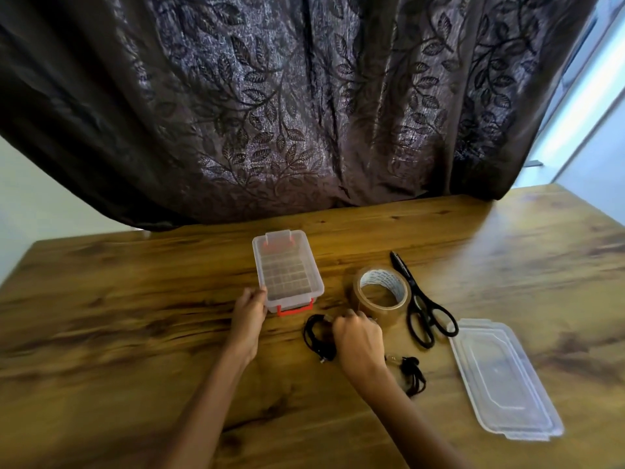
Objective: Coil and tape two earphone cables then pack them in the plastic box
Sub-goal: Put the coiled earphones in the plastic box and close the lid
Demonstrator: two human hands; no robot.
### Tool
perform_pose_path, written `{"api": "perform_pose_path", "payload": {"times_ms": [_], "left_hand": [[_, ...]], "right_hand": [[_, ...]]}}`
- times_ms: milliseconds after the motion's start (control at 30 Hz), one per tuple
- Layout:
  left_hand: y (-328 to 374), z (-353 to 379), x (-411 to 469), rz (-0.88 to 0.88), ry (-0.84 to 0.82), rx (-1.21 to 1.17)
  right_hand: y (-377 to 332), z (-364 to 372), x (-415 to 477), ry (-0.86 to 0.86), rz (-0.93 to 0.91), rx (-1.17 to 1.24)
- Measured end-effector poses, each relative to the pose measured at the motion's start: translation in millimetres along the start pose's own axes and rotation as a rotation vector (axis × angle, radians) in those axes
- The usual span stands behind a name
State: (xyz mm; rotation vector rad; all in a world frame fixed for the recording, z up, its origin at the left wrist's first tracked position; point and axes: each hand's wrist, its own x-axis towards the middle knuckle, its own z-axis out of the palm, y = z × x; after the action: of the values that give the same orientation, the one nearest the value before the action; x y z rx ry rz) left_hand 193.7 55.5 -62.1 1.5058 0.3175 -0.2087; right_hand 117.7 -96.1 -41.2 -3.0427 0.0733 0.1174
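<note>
Fingers of left hand [249, 313]: curled round the near-left corner of the plastic box [316, 282], thumb at the rim.
Fingers of right hand [358, 340]: curled down over the right side of the coiled cable [316, 336]; tips hidden under the knuckles.
Box: open and upright on the wooden table [135, 299], a red latch at each end.
Cable under hand: black, on the table just in front of the box, between the hands.
Second cable [414, 375]: black bundle just right of the right wrist.
Lid [504, 377]: clear, flat, well right of the box.
Tape roll [380, 294]: brown, flat, between box and scissors.
Scissors [419, 306]: black, blades together, tips pointing away.
Curtain [304, 113]: dark, leaf-patterned, behind the table.
</note>
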Motion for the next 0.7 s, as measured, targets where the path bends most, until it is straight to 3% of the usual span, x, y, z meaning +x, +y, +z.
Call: {"api": "perform_pose_path", "payload": {"times_ms": [233, 500, 700], "left_hand": [[-8.5, -7.1, 8.2, -0.011, -0.014, 0.062], [-14.7, -9.4, 11.2, -0.019, -0.041, 0.095], [-11.4, -8.0, 9.0, -0.017, -0.044, 0.084]], "right_hand": [[4.9, -9.4, 1.8, 0.199, 0.005, 0.060], [3.6, -51.5, 24.2, 0.468, -0.158, 0.519], [-13.1, -74.9, 54.2, 0.565, -0.129, 0.752]]}}
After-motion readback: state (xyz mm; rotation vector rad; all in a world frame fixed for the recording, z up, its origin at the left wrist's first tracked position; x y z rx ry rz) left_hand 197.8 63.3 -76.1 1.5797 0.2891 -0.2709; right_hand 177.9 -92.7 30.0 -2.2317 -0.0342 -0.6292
